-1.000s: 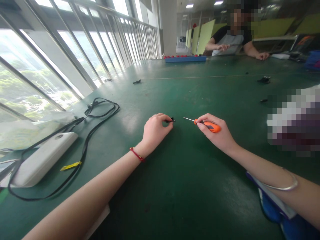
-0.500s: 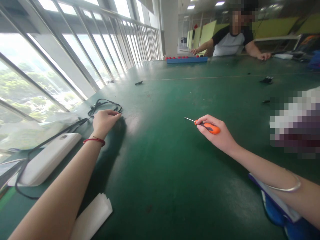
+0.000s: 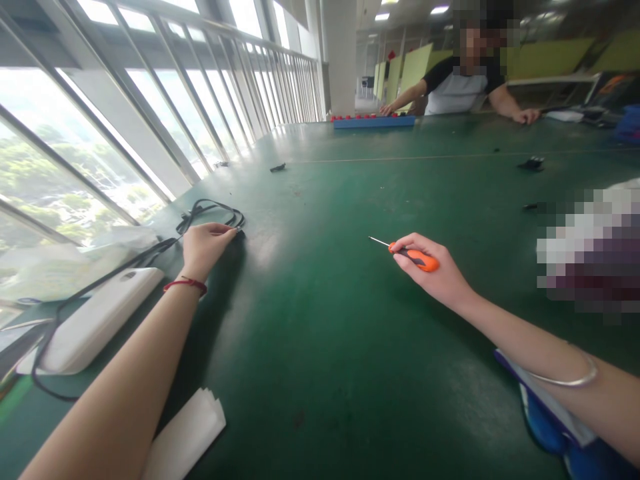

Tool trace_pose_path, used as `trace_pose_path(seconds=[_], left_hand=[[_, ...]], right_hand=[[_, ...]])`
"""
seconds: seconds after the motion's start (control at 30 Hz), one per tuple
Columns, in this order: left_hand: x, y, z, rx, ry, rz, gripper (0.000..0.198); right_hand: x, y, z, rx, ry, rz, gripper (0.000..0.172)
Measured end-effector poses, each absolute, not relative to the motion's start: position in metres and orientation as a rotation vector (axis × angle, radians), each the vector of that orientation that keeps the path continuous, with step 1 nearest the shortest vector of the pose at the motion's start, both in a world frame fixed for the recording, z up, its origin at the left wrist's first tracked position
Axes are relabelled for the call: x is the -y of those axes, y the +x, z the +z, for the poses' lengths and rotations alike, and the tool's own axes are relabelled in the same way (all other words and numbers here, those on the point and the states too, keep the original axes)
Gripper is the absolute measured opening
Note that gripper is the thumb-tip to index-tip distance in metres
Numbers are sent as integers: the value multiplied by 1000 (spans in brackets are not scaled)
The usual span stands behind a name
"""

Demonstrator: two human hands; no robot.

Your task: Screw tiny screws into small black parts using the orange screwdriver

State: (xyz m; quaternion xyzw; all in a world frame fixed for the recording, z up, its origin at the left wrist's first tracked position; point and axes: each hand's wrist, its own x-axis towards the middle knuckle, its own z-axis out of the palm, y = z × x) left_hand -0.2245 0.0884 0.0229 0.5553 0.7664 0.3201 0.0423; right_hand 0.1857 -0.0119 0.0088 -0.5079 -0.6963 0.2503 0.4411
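Note:
My right hand (image 3: 425,263) is closed round the orange and dark grey handle of a screwdriver (image 3: 425,260). Its thin metal shaft points left, a little above the table, touching nothing. At the left, my left hand (image 3: 207,247) pinches thumb and fingers together over the table. A tiny dark and shiny bit shows at these fingertips, too small to name. Just behind that hand a black cable (image 3: 220,202) lies in loops, and part of it is hidden by the hand.
A white box-like case (image 3: 95,327) and clear plastic bags (image 3: 65,267) lie along the left edge by the railing. Folded white paper (image 3: 193,433) is near my left forearm. A blue strip with red knobs (image 3: 373,122) stands far off, before another person (image 3: 457,90).
My left hand has shifted slightly down and left, its fingertips still pinched. The screwdriver has hardly moved. Across the table, the other person's hand has lowered to the blue strip.

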Motion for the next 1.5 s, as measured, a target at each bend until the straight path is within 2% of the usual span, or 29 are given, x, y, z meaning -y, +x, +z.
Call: trace_pose_path(seconds=[0.73, 1.5], left_hand=[[-86, -236, 14, -2204, 1705, 1088, 35], [-82, -233, 16, -2177, 1732, 1102, 34]], right_hand=[[6, 191, 6, 1508, -1305, 785, 17], [9, 191, 9, 1554, -1353, 815, 19]])
